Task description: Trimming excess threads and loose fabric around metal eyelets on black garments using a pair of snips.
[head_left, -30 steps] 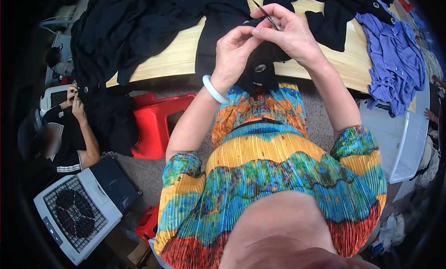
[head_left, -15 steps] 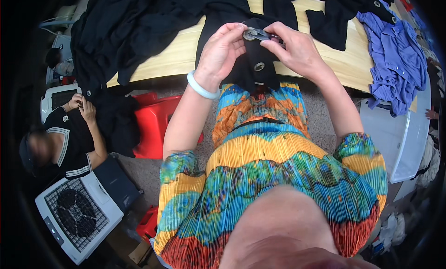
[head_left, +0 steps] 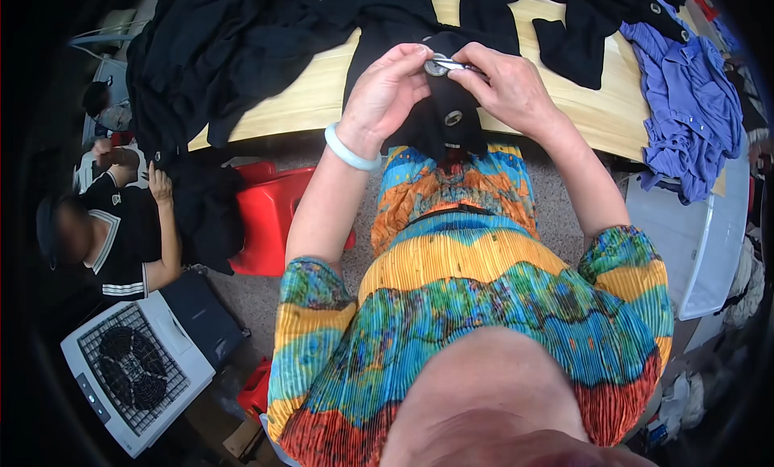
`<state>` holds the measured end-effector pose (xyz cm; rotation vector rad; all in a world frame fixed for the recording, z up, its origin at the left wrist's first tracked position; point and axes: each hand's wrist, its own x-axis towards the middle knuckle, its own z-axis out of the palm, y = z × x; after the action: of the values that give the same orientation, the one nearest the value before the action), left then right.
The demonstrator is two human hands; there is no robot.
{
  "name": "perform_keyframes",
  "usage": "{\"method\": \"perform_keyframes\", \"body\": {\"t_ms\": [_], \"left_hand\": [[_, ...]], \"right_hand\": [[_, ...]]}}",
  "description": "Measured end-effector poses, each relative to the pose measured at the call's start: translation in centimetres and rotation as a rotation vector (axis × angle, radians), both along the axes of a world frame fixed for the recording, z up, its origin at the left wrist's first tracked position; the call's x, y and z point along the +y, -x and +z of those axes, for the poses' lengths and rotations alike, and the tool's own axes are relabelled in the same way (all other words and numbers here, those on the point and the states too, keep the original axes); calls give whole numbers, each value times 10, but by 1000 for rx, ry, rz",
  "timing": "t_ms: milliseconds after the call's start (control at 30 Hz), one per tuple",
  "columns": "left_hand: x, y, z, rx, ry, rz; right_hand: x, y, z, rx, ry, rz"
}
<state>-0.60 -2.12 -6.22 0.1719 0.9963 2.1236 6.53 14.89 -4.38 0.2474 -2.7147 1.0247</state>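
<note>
A black garment (head_left: 427,116) hangs from the edge of the wooden table (head_left: 322,84) onto my lap. My left hand (head_left: 387,92) pinches the fabric beside a round silver button (head_left: 436,66). My right hand (head_left: 504,88) grips a small metal tool (head_left: 455,64) whose tip meets that button. A second silver button (head_left: 453,118) shows lower on the same garment. A pale bangle (head_left: 348,150) circles my left wrist.
More black clothing (head_left: 234,48) is heaped on the table's left and far side, and a purple-blue shirt (head_left: 685,104) lies at its right end. A red plastic stool (head_left: 270,217) stands at my left. A seated person (head_left: 113,233) and a white fan unit (head_left: 133,370) are lower left.
Both hands have come closer together over the garment. The right hand has brought the metal tool down from a raised position onto the button.
</note>
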Motion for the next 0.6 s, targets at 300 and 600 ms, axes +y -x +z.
{"method": "perform_keyframes", "body": {"t_ms": [300,600], "left_hand": [[-9,13,-5,-139,-150,-57],[-29,31,-28,-158,-40,312]], "right_hand": [[9,17,-5,-103,534,166],[0,41,-26,-63,898,92]]}}
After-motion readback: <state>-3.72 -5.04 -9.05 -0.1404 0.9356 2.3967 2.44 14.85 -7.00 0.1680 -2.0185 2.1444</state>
